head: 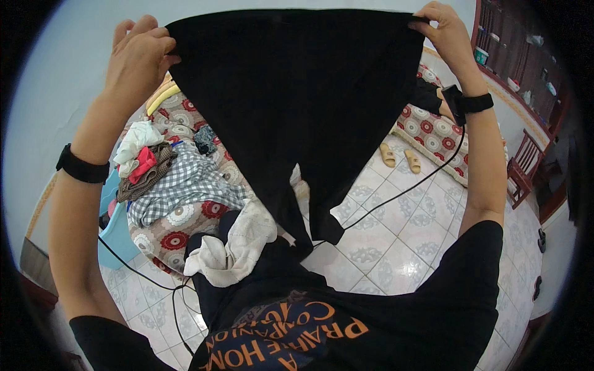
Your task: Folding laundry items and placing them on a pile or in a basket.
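Observation:
A pair of black trousers [297, 88] hangs spread out before me, waistband up and the two legs dangling down towards my lap. My left hand [143, 55] pinches one end of the waistband, and my right hand [438, 25] pinches the other, so the top edge is stretched between them. Over my lap lies a crumpled white cloth garment [236, 248]. Left of the trousers, a grey and white checked garment [183, 178] is spread on the patterned sofa cover [181, 239]. The trousers hide part of the seat behind them.
A pile of folded clothes [144, 160] rests by a light blue plastic tub [116, 236]. Black cables [408, 188] run from both wrist straps. Tan slippers [400, 157] stand on the tiled floor [371, 250]. Another person's leg [429, 97] is on the far sofa; a wooden chair [525, 167] stands right.

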Motion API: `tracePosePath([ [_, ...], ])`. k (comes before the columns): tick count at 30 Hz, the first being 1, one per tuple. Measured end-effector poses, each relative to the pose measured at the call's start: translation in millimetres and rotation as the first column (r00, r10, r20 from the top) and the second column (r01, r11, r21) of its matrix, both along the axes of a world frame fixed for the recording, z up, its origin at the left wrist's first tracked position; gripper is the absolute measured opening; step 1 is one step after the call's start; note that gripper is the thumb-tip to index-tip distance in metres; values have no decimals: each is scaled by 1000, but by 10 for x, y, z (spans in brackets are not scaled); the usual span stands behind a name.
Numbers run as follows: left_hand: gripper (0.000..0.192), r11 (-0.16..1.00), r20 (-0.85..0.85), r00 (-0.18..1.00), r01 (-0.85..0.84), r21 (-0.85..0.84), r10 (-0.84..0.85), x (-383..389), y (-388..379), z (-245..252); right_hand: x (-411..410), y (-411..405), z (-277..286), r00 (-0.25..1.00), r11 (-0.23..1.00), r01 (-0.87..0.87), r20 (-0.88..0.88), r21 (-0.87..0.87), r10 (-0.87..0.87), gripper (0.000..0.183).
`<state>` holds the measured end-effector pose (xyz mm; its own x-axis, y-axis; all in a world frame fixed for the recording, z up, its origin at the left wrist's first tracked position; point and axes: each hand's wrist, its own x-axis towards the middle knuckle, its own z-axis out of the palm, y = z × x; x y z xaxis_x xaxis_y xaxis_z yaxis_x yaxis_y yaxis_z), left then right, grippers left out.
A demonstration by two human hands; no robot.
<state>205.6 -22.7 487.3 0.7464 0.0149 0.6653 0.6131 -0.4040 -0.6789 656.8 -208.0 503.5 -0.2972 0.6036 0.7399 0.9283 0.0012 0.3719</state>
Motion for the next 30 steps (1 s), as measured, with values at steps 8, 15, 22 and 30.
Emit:
tracePosePath([
  [8, 25, 995, 25, 999, 28, -100, -26, -59, -114, -33, 315, 281, -137, 983, 925, -8, 172, 381, -62, 17],
  [15, 33, 1000, 52, 999, 6, -16, -5, -110, -280, 70, 123, -27, -194, 982, 888, 181, -24, 422, -189, 16],
  [22, 34, 692, 617, 662, 677, -250, -425, -816, -204, 502, 210, -383, -187, 816, 501, -168, -165, 849, 554, 18],
  [30, 30, -599, 888, 327, 657, -459, -322, 625, -329, 427, -1112, 885, -1, 305, 365, -891, -238, 270, 922, 20],
])
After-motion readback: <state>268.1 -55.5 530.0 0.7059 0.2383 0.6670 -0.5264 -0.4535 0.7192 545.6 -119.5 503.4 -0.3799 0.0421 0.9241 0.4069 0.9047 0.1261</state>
